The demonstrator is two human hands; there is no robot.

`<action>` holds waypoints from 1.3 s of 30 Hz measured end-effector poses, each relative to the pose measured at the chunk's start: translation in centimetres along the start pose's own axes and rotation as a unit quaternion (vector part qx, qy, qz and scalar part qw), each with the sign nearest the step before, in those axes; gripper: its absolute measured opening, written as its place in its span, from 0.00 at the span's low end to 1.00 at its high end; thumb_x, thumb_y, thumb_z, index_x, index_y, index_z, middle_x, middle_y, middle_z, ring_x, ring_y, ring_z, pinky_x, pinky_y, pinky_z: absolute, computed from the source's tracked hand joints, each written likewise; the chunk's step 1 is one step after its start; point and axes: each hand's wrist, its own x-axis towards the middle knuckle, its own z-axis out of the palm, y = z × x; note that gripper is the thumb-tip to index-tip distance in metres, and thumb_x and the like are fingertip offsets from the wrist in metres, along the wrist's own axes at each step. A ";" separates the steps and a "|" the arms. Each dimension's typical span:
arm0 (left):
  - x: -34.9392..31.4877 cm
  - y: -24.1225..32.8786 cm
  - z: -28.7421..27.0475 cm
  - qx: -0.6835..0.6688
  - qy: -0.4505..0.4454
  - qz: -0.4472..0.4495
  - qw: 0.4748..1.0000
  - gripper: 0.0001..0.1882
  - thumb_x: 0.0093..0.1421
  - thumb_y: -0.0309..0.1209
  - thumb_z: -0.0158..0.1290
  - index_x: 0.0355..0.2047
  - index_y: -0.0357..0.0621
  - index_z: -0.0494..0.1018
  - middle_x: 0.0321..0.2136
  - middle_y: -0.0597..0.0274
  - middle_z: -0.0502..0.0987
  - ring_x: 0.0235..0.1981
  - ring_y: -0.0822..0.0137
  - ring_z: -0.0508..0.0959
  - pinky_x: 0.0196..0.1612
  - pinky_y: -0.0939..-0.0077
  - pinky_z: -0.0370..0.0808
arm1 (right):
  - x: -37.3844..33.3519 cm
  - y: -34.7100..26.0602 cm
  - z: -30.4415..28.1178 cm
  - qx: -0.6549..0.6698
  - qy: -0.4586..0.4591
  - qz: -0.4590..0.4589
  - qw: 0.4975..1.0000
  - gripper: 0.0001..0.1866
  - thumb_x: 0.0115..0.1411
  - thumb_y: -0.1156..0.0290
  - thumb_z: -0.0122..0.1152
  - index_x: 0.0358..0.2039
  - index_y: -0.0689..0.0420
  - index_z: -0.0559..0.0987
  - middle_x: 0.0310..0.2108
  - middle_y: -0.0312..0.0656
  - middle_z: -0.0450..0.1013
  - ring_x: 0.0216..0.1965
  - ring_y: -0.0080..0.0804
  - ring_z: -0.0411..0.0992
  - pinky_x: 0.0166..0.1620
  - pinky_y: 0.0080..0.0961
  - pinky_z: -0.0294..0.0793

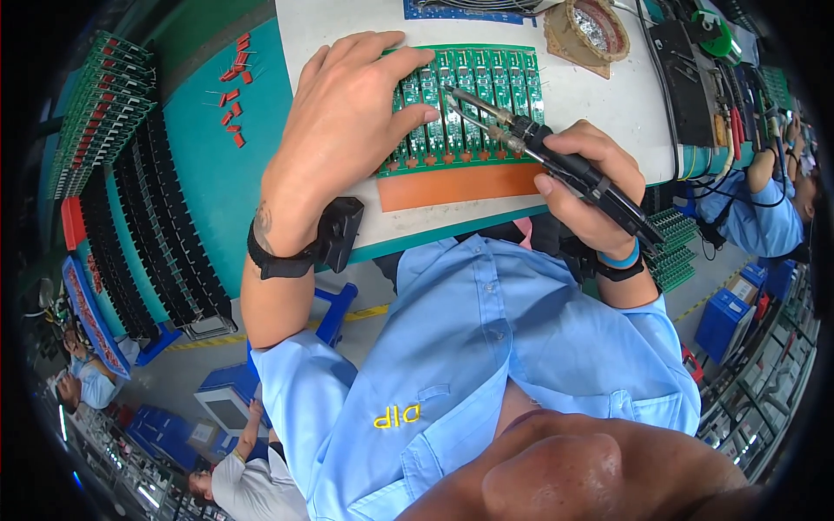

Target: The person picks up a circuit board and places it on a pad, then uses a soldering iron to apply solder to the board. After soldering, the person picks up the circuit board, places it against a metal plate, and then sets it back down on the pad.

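Note:
A green circuit board panel, made of several narrow strips side by side, lies on the pale work surface in front of me. My left hand rests over its left end, fingers spread, with the thumb and a fingertip touching the board. In my right hand is a black soldering iron with two prongs, like tweezers. Its tips point to the upper left, over the middle strips; whether they touch the board I cannot tell. Beneath the panel's near edge runs an orange strip.
Small red components lie scattered on the teal mat to the left. Beyond them stand stacked green boards and black slotted racks. A round holder sits at the back right, near a cable. Co-workers are around.

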 end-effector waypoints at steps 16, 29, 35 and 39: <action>0.1 -0.3 0.1 -0.026 0.016 0.018 0.999 0.27 0.56 0.38 0.68 0.55 0.45 0.78 0.57 0.48 0.77 0.60 0.46 0.74 0.63 0.55 0.71 | -3.3 1.6 -2.4 0.032 0.259 0.071 0.963 0.24 0.59 0.82 0.65 0.56 0.66 0.74 0.45 0.48 0.78 0.46 0.31 0.76 0.55 0.31 0.75; -0.3 -1.1 -0.8 0.014 0.002 0.005 1.000 0.27 0.52 0.35 0.70 0.53 0.44 0.80 0.58 0.50 0.77 0.60 0.46 0.75 0.62 0.56 0.72 | 0.2 -0.1 1.6 0.018 -0.016 0.040 0.999 0.21 0.53 0.84 0.68 0.49 0.68 0.78 0.37 0.46 0.75 0.37 0.29 0.73 0.42 0.24 0.71; -0.4 -0.8 -0.8 0.008 0.003 -0.006 1.000 0.27 0.52 0.35 0.70 0.52 0.44 0.81 0.58 0.49 0.78 0.59 0.46 0.75 0.62 0.56 0.72 | 0.5 0.2 1.8 0.017 -0.023 0.056 0.998 0.21 0.54 0.85 0.67 0.50 0.68 0.78 0.36 0.45 0.75 0.37 0.28 0.73 0.42 0.24 0.71; -0.4 -0.9 -0.7 0.010 0.005 -0.007 1.000 0.27 0.51 0.34 0.70 0.52 0.45 0.81 0.58 0.49 0.78 0.59 0.47 0.75 0.61 0.56 0.73 | 0.6 0.1 1.7 0.016 -0.031 0.054 0.998 0.21 0.54 0.85 0.67 0.50 0.67 0.78 0.36 0.45 0.75 0.37 0.28 0.73 0.43 0.24 0.71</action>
